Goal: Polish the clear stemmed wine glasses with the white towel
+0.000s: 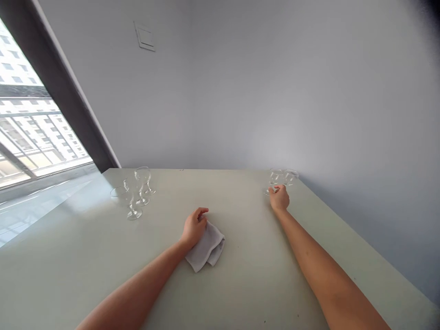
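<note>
Far right on the table, my right hand (pixel 279 198) has its fingers closed around the lower part of a clear stemmed glass (pixel 276 176). Its bowl shows above my fingers, and part of a round foot shows to their left. Another clear stemmed glass (pixel 290 176) is just right of it, its lower part hidden by my hand. Near the middle, my left hand (pixel 195 228) rests on a folded light grey cloth (pixel 208 245) with bent fingers gripping its upper left part. The cloth lies on the tabletop.
Several clear stemmed glasses (pixel 134 213) stand grouped on the left of the pale table (pixel 240 293). Grey walls (pixel 233 91) rise behind the table and along its right side. A window (pixel 34 128) with a railing outside is at far left; a switch plate (pixel 146 37) is above.
</note>
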Available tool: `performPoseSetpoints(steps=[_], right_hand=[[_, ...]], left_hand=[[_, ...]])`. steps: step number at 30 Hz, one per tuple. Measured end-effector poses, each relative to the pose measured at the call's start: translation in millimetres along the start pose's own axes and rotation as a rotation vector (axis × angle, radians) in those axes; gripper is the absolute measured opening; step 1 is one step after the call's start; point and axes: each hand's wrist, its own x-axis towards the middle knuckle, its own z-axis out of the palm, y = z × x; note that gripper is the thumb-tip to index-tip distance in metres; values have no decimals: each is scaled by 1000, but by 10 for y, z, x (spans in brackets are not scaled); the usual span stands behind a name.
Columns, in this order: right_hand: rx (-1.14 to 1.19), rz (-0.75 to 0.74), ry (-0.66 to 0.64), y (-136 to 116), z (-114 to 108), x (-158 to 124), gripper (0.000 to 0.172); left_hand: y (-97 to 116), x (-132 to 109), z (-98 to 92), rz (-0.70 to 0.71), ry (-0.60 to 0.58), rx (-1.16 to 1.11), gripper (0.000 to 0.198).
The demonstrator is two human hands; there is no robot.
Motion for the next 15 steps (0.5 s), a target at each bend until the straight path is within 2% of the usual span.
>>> performPoseSetpoints(steps=[3,5,6,7,8,10,12,15], right_hand=[[97,-191,-100,-232,-78,-512,31],[162,-396,-274,-426,-129,-963,22],[192,-539,-405,-520,-151,-1196,17],[209,-839,-596,-604,-167,-1419,22],[183,-1071,-693,-674,-172,-1619,28],[71,-1316,-742,-756,-141,-1919,33],[-11,-1323,-698,-762,-57,-2067,30],[39,-1211,-664,-681,95,-2077,27]], left_hand=[[-47,43,3,-53,31,-169,29],[-84,62,13,-59,48,-251,29],[-100,66,18,-57,58,-280,28],[-112,66,22,-54,76,-303,27],[-118,63,22,-49,105,-317,26],[-104,62,-5,-25,215,-310,24],[-52,84,-91,19,372,-239,23],[76,172,-372,92,605,-80,25]])
